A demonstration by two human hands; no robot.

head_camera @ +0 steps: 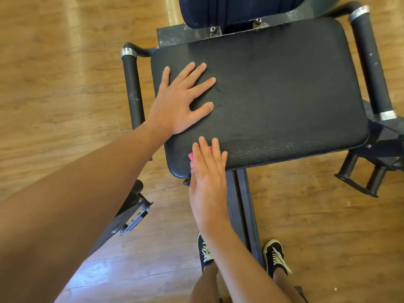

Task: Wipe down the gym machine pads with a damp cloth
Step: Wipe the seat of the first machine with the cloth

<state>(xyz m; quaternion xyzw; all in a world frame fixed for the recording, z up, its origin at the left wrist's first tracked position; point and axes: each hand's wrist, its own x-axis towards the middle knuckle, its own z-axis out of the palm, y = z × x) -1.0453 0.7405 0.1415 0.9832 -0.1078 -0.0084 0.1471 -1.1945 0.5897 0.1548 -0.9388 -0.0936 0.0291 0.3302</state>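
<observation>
Pink cloth [191, 156] lies under right hand [207, 184] — on seat pad [273, 95].

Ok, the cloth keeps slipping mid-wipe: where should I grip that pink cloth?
Probably pinch the pink cloth at its exposed corner left of the right hand, coming from the near-left edge of the seat pad; the rest lies flat under that hand.

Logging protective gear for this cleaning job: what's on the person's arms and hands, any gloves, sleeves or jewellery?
Nothing worn: left hand and right hand are ungloved, both forearms bare with no sleeve in view, no watch, ring or wristband showing.
</observation>
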